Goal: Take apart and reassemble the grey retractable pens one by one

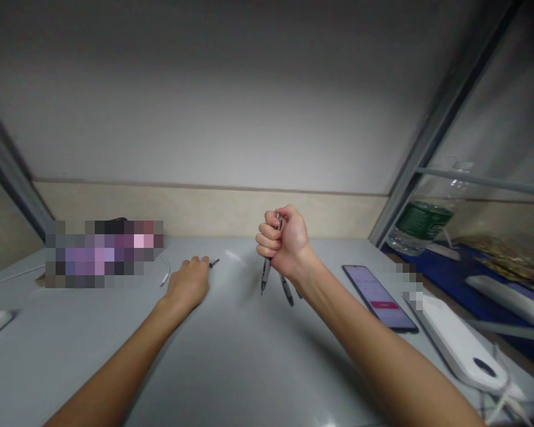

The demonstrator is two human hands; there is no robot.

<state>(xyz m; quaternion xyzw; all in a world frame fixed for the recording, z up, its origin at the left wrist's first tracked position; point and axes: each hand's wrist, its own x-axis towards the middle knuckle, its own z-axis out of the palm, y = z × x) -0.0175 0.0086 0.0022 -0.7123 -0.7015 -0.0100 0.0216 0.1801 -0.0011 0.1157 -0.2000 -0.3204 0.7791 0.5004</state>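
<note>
Gripping a bundle of pens in a closed fist, the right hand is raised above the grey table, near its centre; pen tips point down below the fist. The left hand rests palm-down on the table, fingers together, touching a small black pen at its fingertips. A phone lies to the right.

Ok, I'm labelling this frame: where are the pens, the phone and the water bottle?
pens [265,274]: head view, on the barrel below the right fist.
phone [380,296]: head view, middle of the lit screen.
water bottle [420,222]: head view, on its green label.
</note>
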